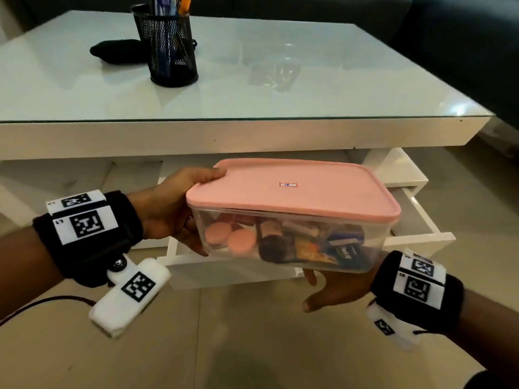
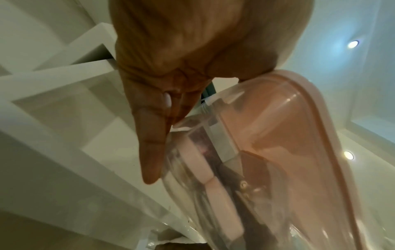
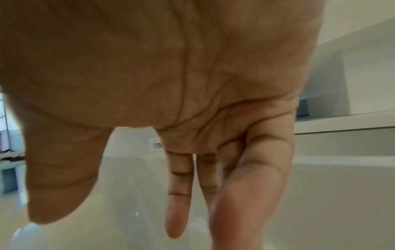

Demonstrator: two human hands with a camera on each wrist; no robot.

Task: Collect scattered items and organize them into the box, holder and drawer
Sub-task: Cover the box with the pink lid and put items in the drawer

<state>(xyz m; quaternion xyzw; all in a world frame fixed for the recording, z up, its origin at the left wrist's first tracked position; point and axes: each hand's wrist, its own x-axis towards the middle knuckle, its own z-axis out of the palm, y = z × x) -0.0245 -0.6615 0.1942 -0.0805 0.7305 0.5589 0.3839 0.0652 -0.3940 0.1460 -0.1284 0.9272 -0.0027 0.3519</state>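
A: Where's the box?

B: Clear box (image 1: 292, 242) w/ pink lid (image 1: 295, 189), lid on, held in the air in front of the white counter (image 1: 252, 80), above the open drawer (image 1: 415, 220). Packed w/ small stuff: two round pink pieces (image 1: 230, 237) against the near wall, dark tubes, the rest too jumbled to tell.

A: Left hand?

B: Left hand (image 1: 171, 209) grips the box's left end, thumb on top of the lid edge, fingers curled under the base. Left wrist view shows the same: palm against the end wall, one finger (image 2: 151, 148) lying along the clear side.

A: Right hand?

B: Right hand (image 1: 334, 290) is under the box's right front corner, palm up, fingers straight, not curled round anything. In the head view it looks to be touching the base, but can't tell for sure. Right wrist view shows only the flat palm, loose straight fingers (image 3: 177, 203), pale floor beyond.

A: Drawer?

B: White, pulled out below the counter top, its front edge toward the person. Inside mostly hidden by the box.

A: Holder?

B: Black mesh holder (image 1: 168, 49) stands upright on the counter, far left, pens (image 1: 168, 4) sticking up in it. A black pouch (image 1: 118, 50) lies just behind it, touching or nearly, can't tell
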